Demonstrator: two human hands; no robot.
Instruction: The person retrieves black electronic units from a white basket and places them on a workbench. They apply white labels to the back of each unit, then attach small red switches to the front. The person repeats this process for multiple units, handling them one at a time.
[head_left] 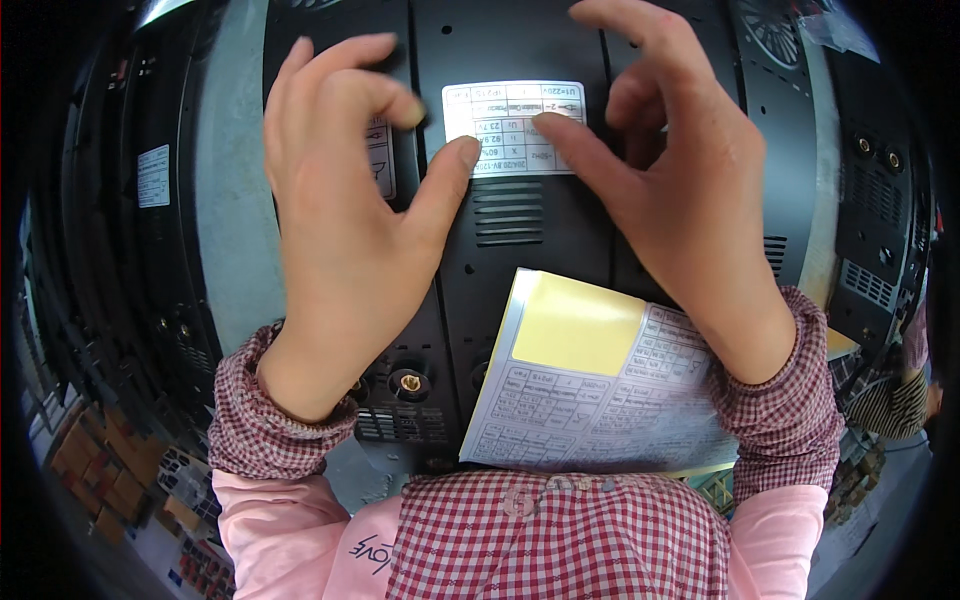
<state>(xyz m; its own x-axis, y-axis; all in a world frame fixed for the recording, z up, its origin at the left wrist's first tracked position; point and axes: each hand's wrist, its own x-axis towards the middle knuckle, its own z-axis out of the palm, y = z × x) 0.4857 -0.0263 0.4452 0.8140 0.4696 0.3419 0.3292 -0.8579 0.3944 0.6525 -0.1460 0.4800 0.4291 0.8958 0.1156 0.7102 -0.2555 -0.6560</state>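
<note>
A silver printed label (513, 130) lies flat on a black metal panel (520, 45), just above a group of vent slots (508, 212). The thumb of my left hand (350, 200) touches the label's lower left side, while its other fingers arch apart above the panel. From the right, the thumb of my right hand (690, 190) rests on the label's upper right part. Its remaining fingers are bent and spread in the air. Neither hand grips anything. Below the right hand lies a sheet of labels (590, 415) with a bare yellow backing patch (578, 322) near its top.
More black panels stand side by side, one bearing another label (381, 160) partly hidden by my left hand. Further black casings (165, 250) line the left, and another casing (870, 230) stands at the right. Cardboard pieces (100, 465) lie at the lower left. A striped sleeve (897, 405) shows at the right.
</note>
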